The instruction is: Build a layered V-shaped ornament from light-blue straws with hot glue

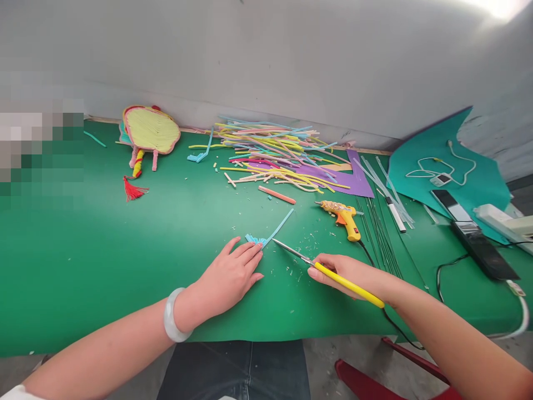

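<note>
Left hand: your left hand (231, 275) lies flat and open, fingertips on the folded end of the blue strip (275, 228).
Right hand: your right hand (350, 273) grips the yellow-handled tool (347, 284), its metal tip just beside the strip.
Blue strip: mid-desk (125, 266), towards the front edge.
Glue gun (345, 218): near, right of the strip.

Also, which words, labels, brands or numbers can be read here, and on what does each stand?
None can be read. The yellow glue gun, the white pen, the black device, the power strip and the scissors in the right hand show no legible print; any marking is too small to tell.
</note>
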`<state>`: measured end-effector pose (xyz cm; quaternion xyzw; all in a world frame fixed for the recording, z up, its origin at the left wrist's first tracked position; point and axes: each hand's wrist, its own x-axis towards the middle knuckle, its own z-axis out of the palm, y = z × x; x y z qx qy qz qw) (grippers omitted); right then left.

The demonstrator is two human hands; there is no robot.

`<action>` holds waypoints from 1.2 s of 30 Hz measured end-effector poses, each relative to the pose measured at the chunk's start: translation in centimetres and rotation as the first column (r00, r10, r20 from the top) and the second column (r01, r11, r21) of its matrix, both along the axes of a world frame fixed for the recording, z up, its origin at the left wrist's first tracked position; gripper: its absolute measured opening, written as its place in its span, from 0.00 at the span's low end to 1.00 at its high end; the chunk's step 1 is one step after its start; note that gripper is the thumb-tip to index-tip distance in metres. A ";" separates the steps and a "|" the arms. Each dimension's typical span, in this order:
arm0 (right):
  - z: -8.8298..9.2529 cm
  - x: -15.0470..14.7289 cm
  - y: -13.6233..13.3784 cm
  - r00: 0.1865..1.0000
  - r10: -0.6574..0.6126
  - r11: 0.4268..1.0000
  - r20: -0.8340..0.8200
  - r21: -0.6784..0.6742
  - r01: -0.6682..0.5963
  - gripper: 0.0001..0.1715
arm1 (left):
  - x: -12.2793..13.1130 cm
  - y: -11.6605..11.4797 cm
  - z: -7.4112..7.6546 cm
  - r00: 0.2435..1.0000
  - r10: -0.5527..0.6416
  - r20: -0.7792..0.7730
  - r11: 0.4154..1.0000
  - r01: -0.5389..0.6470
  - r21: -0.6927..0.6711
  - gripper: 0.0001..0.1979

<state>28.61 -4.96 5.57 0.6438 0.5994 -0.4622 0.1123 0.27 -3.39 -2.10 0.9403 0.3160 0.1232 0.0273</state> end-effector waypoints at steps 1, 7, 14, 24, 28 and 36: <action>0.1 -0.2 0.3 1.000 -0.020 0.999 -0.011 -0.034 0.020 0.33 | 0.0 0.0 0.0 1.000 -0.002 -0.002 1.000 0.001 -0.004 0.21; 0.1 -1.0 0.8 0.995 -0.078 0.993 -0.056 -0.097 0.072 0.34 | -0.1 0.1 0.1 1.000 -0.009 -0.005 1.000 0.009 -0.024 0.21; -0.7 -1.6 0.8 0.999 0.002 1.000 -0.032 0.017 -0.001 0.31 | -0.2 0.1 -0.2 1.000 -0.010 0.002 0.999 0.010 -0.033 0.21; -1.4 -1.8 0.5 0.997 0.055 0.987 0.048 0.150 -0.062 0.33 | -0.3 0.1 -0.1 1.000 -0.014 0.005 0.999 0.014 -0.038 0.21; -1.6 -1.9 0.5 0.998 0.045 0.985 0.042 0.165 -0.051 0.33 | -0.3 0.1 -0.2 1.000 -0.019 0.001 0.999 0.019 -0.037 0.22; -2.2 -1.7 0.5 0.999 0.035 0.984 0.013 0.177 -0.037 0.33 | -0.3 0.0 -0.1 1.000 -0.017 -0.004 0.999 0.017 -0.034 0.22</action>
